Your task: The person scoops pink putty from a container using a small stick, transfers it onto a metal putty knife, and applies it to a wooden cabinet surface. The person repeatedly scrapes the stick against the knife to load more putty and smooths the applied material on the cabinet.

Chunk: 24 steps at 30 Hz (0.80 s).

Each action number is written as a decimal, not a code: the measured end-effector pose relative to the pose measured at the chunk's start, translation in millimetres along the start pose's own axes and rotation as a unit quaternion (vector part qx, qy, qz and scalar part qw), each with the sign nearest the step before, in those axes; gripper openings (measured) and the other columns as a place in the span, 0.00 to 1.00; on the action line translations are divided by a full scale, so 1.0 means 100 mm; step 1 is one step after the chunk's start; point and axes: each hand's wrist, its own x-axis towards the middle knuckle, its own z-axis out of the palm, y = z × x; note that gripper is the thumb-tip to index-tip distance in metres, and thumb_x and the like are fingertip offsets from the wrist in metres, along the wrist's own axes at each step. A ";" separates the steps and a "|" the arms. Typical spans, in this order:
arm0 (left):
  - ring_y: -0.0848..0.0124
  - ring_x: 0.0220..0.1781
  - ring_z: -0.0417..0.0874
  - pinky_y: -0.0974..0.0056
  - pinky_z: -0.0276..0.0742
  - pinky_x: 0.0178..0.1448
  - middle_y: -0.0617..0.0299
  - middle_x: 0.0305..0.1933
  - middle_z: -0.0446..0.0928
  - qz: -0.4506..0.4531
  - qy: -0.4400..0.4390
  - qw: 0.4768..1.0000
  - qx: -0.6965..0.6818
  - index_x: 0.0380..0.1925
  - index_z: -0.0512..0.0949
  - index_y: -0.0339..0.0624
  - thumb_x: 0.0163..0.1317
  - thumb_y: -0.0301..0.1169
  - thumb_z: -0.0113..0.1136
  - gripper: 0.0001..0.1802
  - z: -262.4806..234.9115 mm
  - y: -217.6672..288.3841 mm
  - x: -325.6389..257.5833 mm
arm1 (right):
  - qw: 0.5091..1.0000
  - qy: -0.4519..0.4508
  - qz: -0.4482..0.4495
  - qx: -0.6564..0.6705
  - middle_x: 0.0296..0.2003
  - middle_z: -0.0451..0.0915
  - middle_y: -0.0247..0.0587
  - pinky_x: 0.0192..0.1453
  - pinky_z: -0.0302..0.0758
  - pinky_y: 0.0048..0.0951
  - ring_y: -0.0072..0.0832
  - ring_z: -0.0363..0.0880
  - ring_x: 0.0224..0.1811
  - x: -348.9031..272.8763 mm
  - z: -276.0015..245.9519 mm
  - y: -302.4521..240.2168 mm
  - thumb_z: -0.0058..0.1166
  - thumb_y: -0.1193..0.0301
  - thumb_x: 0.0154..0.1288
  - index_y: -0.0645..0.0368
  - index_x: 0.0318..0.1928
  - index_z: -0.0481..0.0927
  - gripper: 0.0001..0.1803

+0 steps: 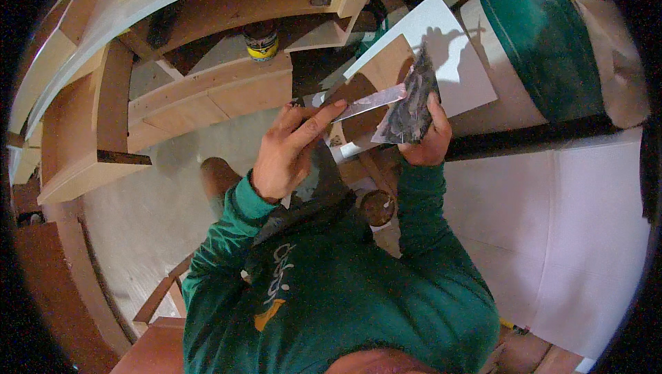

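Note:
My left hand is closed around the handle of a putty knife, its index finger stretched along the blade. Pinkish paste covers the blade's tip, which meets a dark, paste-smeared, roughly triangular plate. My right hand grips that plate by its lower right edge, thumb on the face toward me; the other fingers are mostly hidden behind it. The knife's handle is largely covered by my left hand.
Behind the plate lies a white panel with a brown piece on it. A yellow-labelled can stands on wooden cabinet framing. An open round tin is near my lap. White sheets lie right, below a green object.

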 end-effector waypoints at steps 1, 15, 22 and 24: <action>0.50 0.44 0.77 0.55 0.77 0.52 0.49 0.48 0.80 0.010 -0.003 1.000 0.021 0.68 0.76 0.52 0.49 0.10 0.55 0.43 -0.01 -0.03 0.01 | 0.998 -0.005 -0.043 -0.047 0.57 0.81 0.44 0.61 0.80 0.38 0.36 0.81 0.58 0.01 -0.01 0.01 0.42 0.61 0.81 0.64 0.64 0.74 0.22; 0.52 0.47 0.75 0.55 0.78 0.52 0.53 0.48 0.76 0.079 0.007 0.973 0.215 0.68 0.78 0.64 0.49 0.13 0.62 0.44 -0.09 -0.50 0.09 | 0.878 -0.005 0.187 0.442 0.61 0.79 0.49 0.69 0.76 0.47 0.41 0.79 0.63 0.00 -0.03 -0.16 0.44 0.66 0.78 0.63 0.67 0.71 0.23; 0.64 0.44 0.80 0.61 0.79 0.49 0.57 0.46 0.81 -0.088 0.000 0.996 0.011 0.69 0.77 0.55 0.68 0.21 0.60 0.29 -0.23 -0.78 -0.01 | 0.888 0.012 0.164 0.429 0.62 0.78 0.50 0.70 0.74 0.46 0.41 0.78 0.64 0.05 0.13 -0.23 0.43 0.63 0.79 0.65 0.69 0.69 0.25; 0.70 0.43 0.80 0.63 0.78 0.50 0.59 0.46 0.82 -0.165 -0.030 0.965 -0.204 0.70 0.74 0.46 0.75 0.25 0.56 0.24 -0.24 -0.79 -0.06 | 0.873 0.028 0.170 0.457 0.63 0.77 0.50 0.70 0.76 0.48 0.41 0.79 0.64 0.07 0.10 -0.07 0.44 0.62 0.80 0.65 0.70 0.68 0.26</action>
